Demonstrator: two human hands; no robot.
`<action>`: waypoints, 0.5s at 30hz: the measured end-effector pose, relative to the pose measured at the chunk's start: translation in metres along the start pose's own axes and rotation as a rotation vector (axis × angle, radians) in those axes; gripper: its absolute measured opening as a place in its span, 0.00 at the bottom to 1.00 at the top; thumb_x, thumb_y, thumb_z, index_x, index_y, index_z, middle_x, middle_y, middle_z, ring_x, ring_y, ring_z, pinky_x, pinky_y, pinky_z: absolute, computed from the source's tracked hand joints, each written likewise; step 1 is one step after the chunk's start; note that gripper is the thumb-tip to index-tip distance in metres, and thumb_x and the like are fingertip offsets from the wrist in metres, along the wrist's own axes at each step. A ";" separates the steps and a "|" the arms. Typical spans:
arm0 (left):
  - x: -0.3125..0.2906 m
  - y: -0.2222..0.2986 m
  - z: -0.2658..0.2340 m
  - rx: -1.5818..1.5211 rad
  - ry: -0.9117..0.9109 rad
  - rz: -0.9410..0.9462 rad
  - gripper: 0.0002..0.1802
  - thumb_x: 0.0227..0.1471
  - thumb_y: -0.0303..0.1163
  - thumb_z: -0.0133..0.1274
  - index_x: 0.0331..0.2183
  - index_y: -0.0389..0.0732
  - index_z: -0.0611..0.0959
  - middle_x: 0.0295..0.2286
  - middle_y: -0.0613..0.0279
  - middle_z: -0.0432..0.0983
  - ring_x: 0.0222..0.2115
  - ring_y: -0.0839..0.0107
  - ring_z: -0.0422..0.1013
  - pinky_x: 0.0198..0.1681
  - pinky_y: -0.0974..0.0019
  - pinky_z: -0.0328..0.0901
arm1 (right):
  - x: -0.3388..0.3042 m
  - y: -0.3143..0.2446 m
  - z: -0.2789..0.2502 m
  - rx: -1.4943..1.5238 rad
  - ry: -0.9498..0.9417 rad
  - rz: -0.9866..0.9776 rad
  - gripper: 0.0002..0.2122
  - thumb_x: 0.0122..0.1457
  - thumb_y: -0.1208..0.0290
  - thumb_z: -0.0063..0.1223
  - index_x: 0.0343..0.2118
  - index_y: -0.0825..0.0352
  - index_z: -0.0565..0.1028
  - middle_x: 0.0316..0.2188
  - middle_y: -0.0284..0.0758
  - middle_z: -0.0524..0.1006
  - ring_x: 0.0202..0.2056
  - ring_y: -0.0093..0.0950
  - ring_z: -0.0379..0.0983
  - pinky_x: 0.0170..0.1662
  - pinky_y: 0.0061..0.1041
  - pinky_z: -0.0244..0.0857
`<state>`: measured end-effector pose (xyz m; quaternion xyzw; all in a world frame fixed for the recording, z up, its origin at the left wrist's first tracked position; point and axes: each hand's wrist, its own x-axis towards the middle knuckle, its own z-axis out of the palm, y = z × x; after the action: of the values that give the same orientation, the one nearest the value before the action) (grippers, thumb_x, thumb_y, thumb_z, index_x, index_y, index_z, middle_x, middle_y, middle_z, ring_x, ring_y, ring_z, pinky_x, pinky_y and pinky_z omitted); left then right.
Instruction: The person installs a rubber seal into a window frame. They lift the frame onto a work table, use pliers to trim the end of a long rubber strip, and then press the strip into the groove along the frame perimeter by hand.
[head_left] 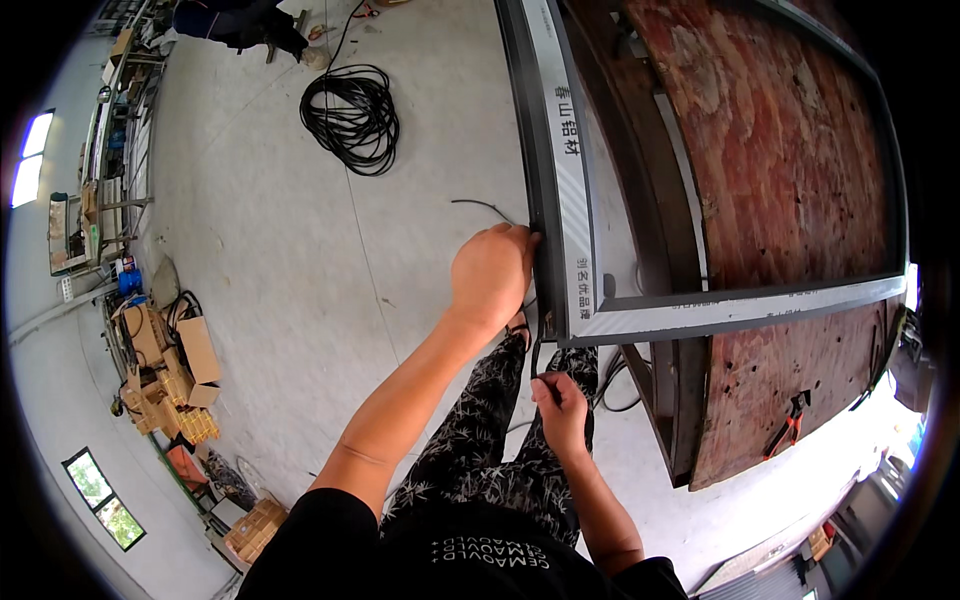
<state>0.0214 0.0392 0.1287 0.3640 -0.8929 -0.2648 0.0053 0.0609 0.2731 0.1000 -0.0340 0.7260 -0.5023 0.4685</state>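
Note:
A dark metal frame with pale protective film on its face lies on a wooden-topped bench, its near left corner overhanging toward me. My left hand is closed at the outer left edge of the frame, fingertips pressed to it. A thin black flexible strip runs along there; one loose end sticks out past my left knuckles. Below the corner, my right hand pinches the strip between thumb and fingers. The fingertips of my left hand are partly hidden.
Red-brown boards top the bench, with pliers with orange handles on the near board. A coil of black strip lies on the concrete floor. Cardboard boxes and shelving line the left wall. Someone's dark-clothed legs show at the far left.

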 end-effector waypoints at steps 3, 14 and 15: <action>0.008 -0.002 -0.002 -0.028 -0.051 -0.060 0.13 0.56 0.36 0.50 0.26 0.38 0.82 0.21 0.54 0.76 0.25 0.51 0.72 0.28 0.54 0.65 | 0.001 0.005 0.001 0.010 -0.002 0.000 0.07 0.59 0.73 0.57 0.34 0.72 0.76 0.22 0.29 0.74 0.25 0.16 0.67 0.30 0.17 0.63; 0.019 0.004 -0.023 -0.195 -0.179 -0.227 0.13 0.49 0.38 0.58 0.25 0.36 0.80 0.20 0.53 0.76 0.22 0.56 0.72 0.27 0.57 0.64 | 0.003 0.005 -0.005 0.019 0.007 0.017 0.07 0.59 0.71 0.57 0.33 0.71 0.75 0.22 0.27 0.73 0.24 0.15 0.64 0.29 0.17 0.61; 0.019 0.008 -0.028 -0.227 -0.219 -0.256 0.13 0.49 0.38 0.58 0.25 0.36 0.80 0.20 0.53 0.76 0.23 0.56 0.72 0.28 0.58 0.64 | 0.003 0.005 -0.006 0.022 0.008 0.022 0.07 0.59 0.71 0.57 0.33 0.71 0.75 0.22 0.27 0.73 0.24 0.16 0.64 0.29 0.17 0.61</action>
<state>0.0078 0.0181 0.1532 0.4406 -0.7990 -0.4004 -0.0847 0.0573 0.2782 0.0943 -0.0189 0.7225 -0.5053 0.4715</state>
